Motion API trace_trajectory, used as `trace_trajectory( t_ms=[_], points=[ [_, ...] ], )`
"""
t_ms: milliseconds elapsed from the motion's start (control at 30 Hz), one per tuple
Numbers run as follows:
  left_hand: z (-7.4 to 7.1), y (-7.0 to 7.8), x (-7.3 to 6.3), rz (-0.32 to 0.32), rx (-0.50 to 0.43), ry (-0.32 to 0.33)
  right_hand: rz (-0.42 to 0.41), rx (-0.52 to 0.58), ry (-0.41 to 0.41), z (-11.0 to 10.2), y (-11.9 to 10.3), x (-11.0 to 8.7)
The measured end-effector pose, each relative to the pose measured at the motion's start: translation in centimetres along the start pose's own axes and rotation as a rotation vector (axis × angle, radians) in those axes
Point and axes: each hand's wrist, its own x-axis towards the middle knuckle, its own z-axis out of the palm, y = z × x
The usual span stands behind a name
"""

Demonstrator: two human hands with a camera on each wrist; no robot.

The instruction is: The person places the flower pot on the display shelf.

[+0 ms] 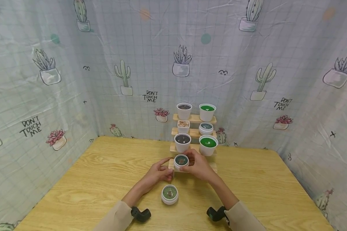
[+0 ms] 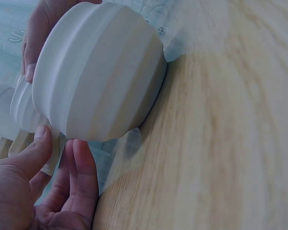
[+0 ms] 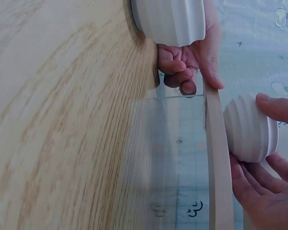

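Note:
A small round white pot [image 1: 181,161] with a dark green top sits at the left of the bottom wooden shelf [image 1: 171,164] of a tiered display stand. My right hand [image 1: 200,166] holds this pot between thumb and fingers; its ribbed side [image 3: 245,128] shows in the right wrist view. My left hand [image 1: 157,174] pinches the left end of that shelf, thumb on the board [image 3: 217,158] and fingers curled below. On the table in front, a similar pot [image 1: 169,195] with a lighter green top stands beside the left hand, its ribbed wall [image 2: 110,72] large in the left wrist view.
Upper shelves carry pairs of pots: dark-topped cups [image 1: 182,142], bright green-topped cups [image 1: 208,146], a square pot [image 1: 183,126] of pebbles and a round pot [image 1: 206,128]. Clear panels [image 3: 170,143] support the stand. A cactus-print curtain [image 1: 150,64] hangs behind the wooden table [image 1: 110,173].

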Motion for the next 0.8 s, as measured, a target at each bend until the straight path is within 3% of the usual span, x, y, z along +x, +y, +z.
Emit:
trace_trajectory(
  t_ms=[500, 800],
  points=[
    [0.05, 0.17, -0.06, -0.003, -0.005, 0.000, 0.043, -0.015, 0.106, 0.25, -0.31, -0.22],
    [0.12, 0.39, -0.24, -0.009, -0.010, -0.010, 0.069, 0.007, 0.045, -0.39, -0.37, -0.26]
  ],
)
